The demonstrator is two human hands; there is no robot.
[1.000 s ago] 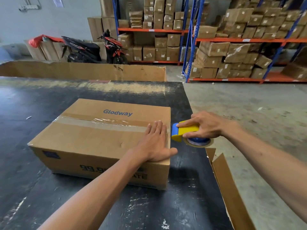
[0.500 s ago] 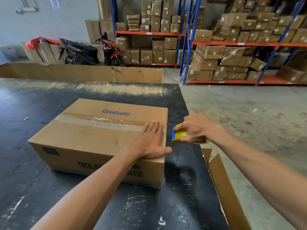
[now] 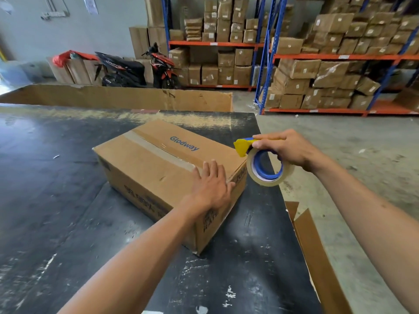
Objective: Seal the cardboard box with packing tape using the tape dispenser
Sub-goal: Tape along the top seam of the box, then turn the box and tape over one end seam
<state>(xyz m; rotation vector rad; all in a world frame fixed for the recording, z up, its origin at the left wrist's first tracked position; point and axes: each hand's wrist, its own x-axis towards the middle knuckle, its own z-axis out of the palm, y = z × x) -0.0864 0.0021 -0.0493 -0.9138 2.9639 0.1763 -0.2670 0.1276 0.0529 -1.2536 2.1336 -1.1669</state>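
Note:
A brown cardboard box printed "Glodway" sits on the black table, turned at an angle, with a strip of tape along its top seam. My left hand lies flat on the box's near right top edge, fingers straight. My right hand grips the yellow and blue tape dispenser just off the box's right end, lifted above the table. Its tape roll faces me and its yellow blade end sits near the box's top right corner.
A long cardboard sheet stands along the table's far edge. A folded cardboard piece leans at the table's right edge. Beyond lie concrete floor, shelving racks full of boxes, and a parked scooter.
The box has turned on the table under my left hand, its right end swinging away. My right hand has lifted the dispenser up off the box's end, roll now facing me.

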